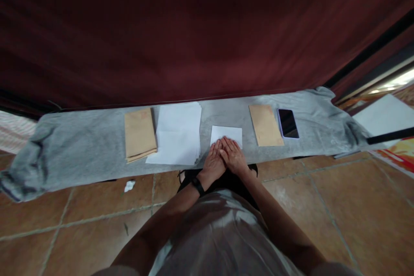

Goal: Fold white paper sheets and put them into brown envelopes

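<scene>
White paper, one small piece, lies under my left hand and right hand, both flat, fingers straight, touching each other. Left of that piece are one stack of sheets, too layered to count, and at least two brown envelopes; right of it, one single envelope and one phone. Grey cloth gives room beyond its far edge.

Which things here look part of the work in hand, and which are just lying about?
Likely in the work:
small white paper, under the left hand and right hand
white sheets
brown envelopes at left
brown envelope at right

Probably just lying about:
phone
white scrap on the floor
</scene>
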A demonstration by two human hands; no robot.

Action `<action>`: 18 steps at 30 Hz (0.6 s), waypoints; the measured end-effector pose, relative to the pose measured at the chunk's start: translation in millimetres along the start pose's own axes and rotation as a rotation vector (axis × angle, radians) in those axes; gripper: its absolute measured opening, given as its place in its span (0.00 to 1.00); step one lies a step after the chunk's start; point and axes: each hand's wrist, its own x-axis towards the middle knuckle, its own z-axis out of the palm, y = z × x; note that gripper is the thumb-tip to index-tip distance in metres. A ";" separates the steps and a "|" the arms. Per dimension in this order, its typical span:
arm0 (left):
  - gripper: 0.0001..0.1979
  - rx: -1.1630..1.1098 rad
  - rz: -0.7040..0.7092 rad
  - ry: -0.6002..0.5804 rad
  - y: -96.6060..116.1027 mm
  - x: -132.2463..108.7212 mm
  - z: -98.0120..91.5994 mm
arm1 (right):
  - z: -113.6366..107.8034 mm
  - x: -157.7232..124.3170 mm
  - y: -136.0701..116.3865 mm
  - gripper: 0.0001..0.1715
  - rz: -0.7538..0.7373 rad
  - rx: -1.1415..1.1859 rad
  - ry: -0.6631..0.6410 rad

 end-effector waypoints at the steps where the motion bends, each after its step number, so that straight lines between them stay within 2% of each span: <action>1: 0.34 0.019 0.000 0.000 -1.0 -0.3 -0.3 | 1.1 -2.1 0.9 0.32 0.002 -0.021 -0.001; 12: 0.44 0.138 0.027 -0.055 -10.4 -10.7 -15.2 | -2.5 -30.7 35.8 0.36 -0.025 -0.183 0.084; 18: 0.44 0.129 -0.013 -0.034 -17.8 -17.8 -17.4 | -3.3 -36.8 41.8 0.38 -0.007 -0.217 0.095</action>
